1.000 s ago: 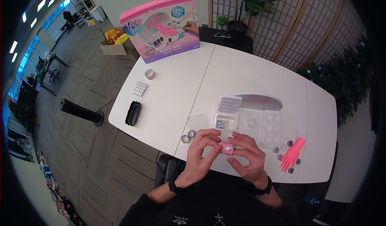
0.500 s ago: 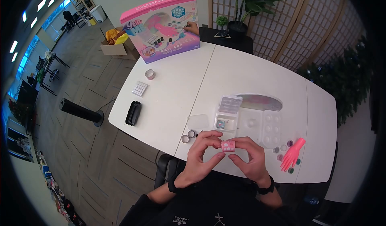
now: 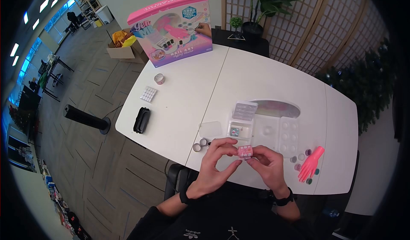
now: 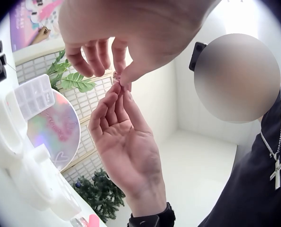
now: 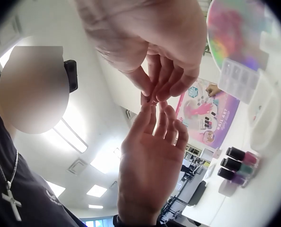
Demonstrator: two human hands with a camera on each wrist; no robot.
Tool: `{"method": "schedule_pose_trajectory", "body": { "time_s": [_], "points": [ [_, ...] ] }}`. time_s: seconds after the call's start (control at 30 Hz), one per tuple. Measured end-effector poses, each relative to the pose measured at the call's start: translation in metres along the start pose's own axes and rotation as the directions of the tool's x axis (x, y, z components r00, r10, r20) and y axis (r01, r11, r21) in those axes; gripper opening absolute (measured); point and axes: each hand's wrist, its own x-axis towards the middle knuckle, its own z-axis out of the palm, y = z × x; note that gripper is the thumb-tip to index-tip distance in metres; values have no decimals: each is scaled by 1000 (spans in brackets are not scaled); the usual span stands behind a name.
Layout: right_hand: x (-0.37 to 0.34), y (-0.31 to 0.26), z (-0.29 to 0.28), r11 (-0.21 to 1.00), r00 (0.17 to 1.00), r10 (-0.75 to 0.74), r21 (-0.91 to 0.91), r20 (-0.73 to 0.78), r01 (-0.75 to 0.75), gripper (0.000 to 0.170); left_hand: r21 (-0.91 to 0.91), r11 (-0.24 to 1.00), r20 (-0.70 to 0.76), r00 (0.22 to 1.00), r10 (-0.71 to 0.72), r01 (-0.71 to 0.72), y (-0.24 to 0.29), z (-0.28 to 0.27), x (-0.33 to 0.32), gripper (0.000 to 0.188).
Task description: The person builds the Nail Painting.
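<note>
A small pink patterned piece with pale spots (image 3: 245, 151) is up between both hands, in front of the chest. My left hand (image 3: 217, 160) pinches its left side, the index finger above and the thumb below. My right hand (image 3: 270, 166) holds the right side between thumb and curled fingers. In the left wrist view the fingertips of the left hand (image 4: 131, 33) and right hand (image 4: 131, 158) meet at the piece, which they mostly hide. In the right wrist view, too, the fingertips come together around it.
Beyond the hands stands a white tray set with a lidded compartment box (image 3: 242, 130) and oval mirror-like panel (image 3: 275, 107). A pink model hand (image 3: 311, 164) lies right among small pots. Nail polish bottles (image 5: 237, 165), a black case (image 3: 141, 120) and the nail art box (image 3: 173, 33) stand left.
The pink piece has turned between the fingers, showing a different face, and sits slightly higher and further right. The right hand's fingers have gone from spread to curled in around it.
</note>
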Motion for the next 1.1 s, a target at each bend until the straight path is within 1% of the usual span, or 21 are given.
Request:
{"method": "schedule_pose_trajectory", "body": {
  "time_s": [0.1, 0.2, 0.3, 0.4, 0.5, 0.6, 0.7, 0.8, 0.9, 1.0, 1.1],
  "points": [
    [0, 4, 2, 1000, 1000, -8, 27, -16, 8, 23, 25, 1000, -22, 1000, 9, -9, -4, 2, 0, 32],
    [-1, 6, 3, 1000, 999, -2, 0, -35, 2, 19, 37, 999, -33, 999, 6, -5, -6, 2, -1, 26],
    [-1, 11, 1, 998, 999, -2, -64, -42, -1, 14, 39, 999, -38, 999, 8, -6, -4, 2, -1, 21],
    [0, 19, -2, 969, 987, -157, -202, -45, 145, 10, 14, 1000, -46, 999, -6, 6, -5, 4, -2, 17],
    [1, 16, 1, 949, 979, -199, -260, -55, 178, 7, -10, 1000, -46, 999, -14, 14, -5, 4, -3, 15],
    [4, 11, 6, 948, 973, -226, -240, -53, 208, 7, -18, 1000, -42, 999, -13, 13, -5, 4, -3, 14],
    [2, 11, 7, 975, 987, -150, -175, -59, 138, 9, 0, 1000, -30, 1000, 5, -5, -6, 3, -3, 14],
    [-1, 15, 8, 985, 985, -124, -132, -118, 108, 11, 41, 999, -3, 999, 36, -36, 0, 1, 0, 16],
    [-1, 12, 6, 984, 983, -118, -147, -139, 97, 12, 83, 995, 9, 999, 49, -49, 6, 2, 2, 18],
    [-2, 18, -1, 985, 988, -110, -147, -108, 93, 12, 70, 997, -7, 1000, 30, -29, 4, 5, 0, 19],
    [4, 8, 6, 923, 954, -287, -291, -86, 252, 11, 32, 999, -34, 999, 4, -3, 1, 4, -1, 18]
  ]
}}
